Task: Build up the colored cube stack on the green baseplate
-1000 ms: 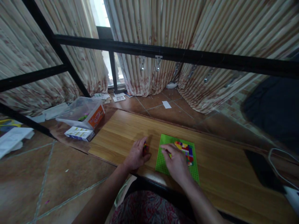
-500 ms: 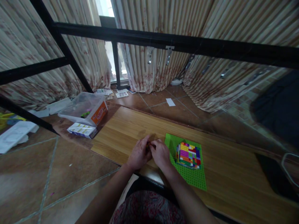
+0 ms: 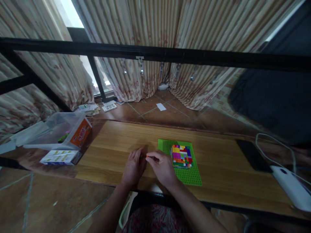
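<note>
My left hand (image 3: 133, 166) and my right hand (image 3: 162, 167) rest together on the wooden board (image 3: 218, 161), fingertips meeting. Both are curled, and a small orange-red piece (image 3: 146, 156) shows between the fingertips. Just to the right of my right hand lies a green studded baseplate (image 3: 191, 176). A flat block of many-coloured bricks (image 3: 181, 156) stands on it.
A clear plastic box with an orange label (image 3: 70, 129) and a white carton (image 3: 59, 157) lie on the floor at the left. A dark phone (image 3: 252, 157) and a white device with a cable (image 3: 290, 186) sit at the board's right end. A black metal frame (image 3: 155, 53) crosses in front.
My right hand left the green baseplate and moved left to meet my left hand. The view has swung to the right, so the board sits more centred.
</note>
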A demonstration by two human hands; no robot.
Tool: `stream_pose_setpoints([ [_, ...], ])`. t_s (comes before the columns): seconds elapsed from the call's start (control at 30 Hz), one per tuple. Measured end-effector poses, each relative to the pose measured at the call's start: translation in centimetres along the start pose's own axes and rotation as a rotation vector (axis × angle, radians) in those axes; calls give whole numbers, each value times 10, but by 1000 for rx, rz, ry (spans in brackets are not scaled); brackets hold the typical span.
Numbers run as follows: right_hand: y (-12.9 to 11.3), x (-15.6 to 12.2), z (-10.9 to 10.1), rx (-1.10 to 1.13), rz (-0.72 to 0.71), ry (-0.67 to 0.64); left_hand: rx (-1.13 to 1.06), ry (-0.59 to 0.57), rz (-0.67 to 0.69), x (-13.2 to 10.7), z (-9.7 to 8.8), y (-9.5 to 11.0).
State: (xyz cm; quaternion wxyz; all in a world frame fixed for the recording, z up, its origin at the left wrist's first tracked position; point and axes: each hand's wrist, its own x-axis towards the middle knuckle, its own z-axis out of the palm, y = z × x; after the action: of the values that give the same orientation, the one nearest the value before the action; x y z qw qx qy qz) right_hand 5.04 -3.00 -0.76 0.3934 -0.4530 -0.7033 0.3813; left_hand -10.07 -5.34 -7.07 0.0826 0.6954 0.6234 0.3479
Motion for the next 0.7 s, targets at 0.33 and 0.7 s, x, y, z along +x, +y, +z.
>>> stream_pose_setpoints([
  [0.33,43,-17,-121,-143,206,344,86,12,35,0,2,-6],
  [0.7,58,6,-116,-505,90,224,108,27,65,2,2,-7],
])
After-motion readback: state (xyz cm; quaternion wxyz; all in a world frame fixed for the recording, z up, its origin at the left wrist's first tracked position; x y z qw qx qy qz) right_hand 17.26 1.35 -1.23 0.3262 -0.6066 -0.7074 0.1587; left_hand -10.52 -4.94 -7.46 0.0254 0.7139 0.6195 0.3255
